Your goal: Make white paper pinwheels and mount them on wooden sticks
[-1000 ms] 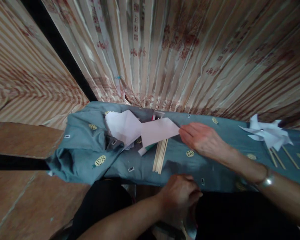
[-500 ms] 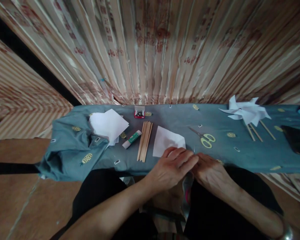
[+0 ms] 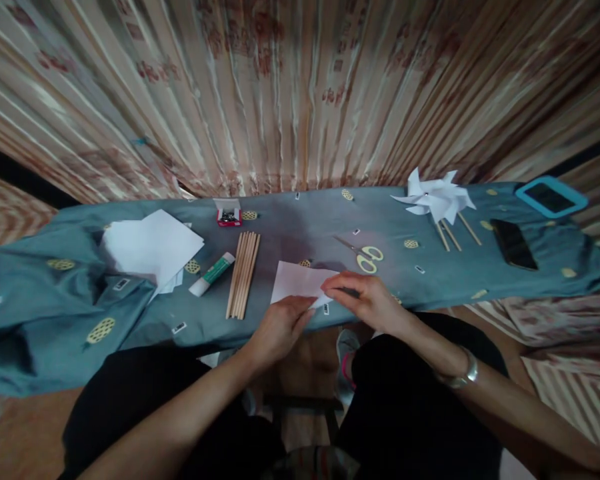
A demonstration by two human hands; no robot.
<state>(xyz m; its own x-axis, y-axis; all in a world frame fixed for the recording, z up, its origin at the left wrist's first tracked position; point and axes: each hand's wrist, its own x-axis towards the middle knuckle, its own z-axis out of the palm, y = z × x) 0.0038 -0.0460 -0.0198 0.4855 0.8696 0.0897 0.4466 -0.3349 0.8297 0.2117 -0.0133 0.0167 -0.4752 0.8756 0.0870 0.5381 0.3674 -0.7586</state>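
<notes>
A white sheet of paper lies near the front edge of the cloth-covered table. My left hand grips its lower edge, thumb toward the right. At the paper's right corner, the fingertips of my right hand are pinched together. A dark patch shows between those fingers; whether it is an object or shadow I cannot make out. Scissors with yellow-green handles lie just beyond my right hand. Left of the paper is a row of thin wooden sticks, with a green and white glue stick beside them.
Stacked white paper lies at the left. Behind the sticks stands an opened small red box of metal bits. White paper pinwheels on sticks, a black phone and a blue-framed device are at the right. A curtain hangs behind.
My hands, close together before, are now apart: the left at the paper's lower edge, the right pinching at its right corner. The view has shifted right, bringing the whole blue-framed device in.
</notes>
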